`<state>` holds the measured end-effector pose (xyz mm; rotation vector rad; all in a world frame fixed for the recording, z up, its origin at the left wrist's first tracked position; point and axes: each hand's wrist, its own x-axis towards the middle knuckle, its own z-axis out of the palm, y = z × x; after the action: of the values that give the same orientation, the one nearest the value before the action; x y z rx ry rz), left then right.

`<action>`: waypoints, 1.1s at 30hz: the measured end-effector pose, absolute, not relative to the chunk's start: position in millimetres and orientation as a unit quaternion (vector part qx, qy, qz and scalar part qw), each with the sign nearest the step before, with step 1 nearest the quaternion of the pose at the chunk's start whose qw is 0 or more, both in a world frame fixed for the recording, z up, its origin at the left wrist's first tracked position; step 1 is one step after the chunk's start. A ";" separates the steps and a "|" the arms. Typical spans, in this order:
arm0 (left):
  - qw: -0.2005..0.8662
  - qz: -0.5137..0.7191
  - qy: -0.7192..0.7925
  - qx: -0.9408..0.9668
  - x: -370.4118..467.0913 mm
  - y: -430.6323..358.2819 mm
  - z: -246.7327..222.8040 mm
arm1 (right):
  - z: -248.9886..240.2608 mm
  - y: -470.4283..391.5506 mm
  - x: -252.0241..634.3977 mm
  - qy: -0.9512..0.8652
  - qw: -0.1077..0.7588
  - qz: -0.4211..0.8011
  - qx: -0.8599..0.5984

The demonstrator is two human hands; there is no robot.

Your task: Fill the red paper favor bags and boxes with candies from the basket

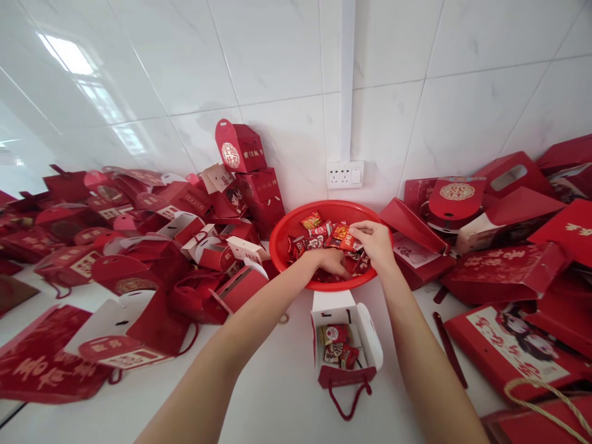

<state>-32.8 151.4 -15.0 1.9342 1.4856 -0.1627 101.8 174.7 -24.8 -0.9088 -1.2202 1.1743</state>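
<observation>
A red plastic basket (283,225) holds several small wrapped candies (319,230). Down among them is my left hand (333,262), fingers curled in; what they grip, if anything, is hidden. At the basket's right side my right hand (375,243) pinches a red-orange candy packet (349,239) between thumb and fingers. An open gift box (319,370), red outside and white inside, stands just in front of the basket, between my forearms. Several wrapped candies (337,350) lie inside it, and a dark red cord handle (349,413) droops from its near side.
Red gift boxes (152,320) crowd the white table (272,382) on the left, two of them stacked (240,148) against the tiled wall. More red boxes (504,271) cover the right side. A wall socket (345,175) sits behind the basket.
</observation>
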 end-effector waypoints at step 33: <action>0.376 -0.052 0.557 0.739 -30.7 146.5 -11.3 | -24.6 174.2 103.2 -0.532 0.567 0.497 -0.386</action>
<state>-30.7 146.5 -11.3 1.8897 1.4262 -0.1327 103.2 174.2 -24.6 -0.9073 -1.2499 1.1670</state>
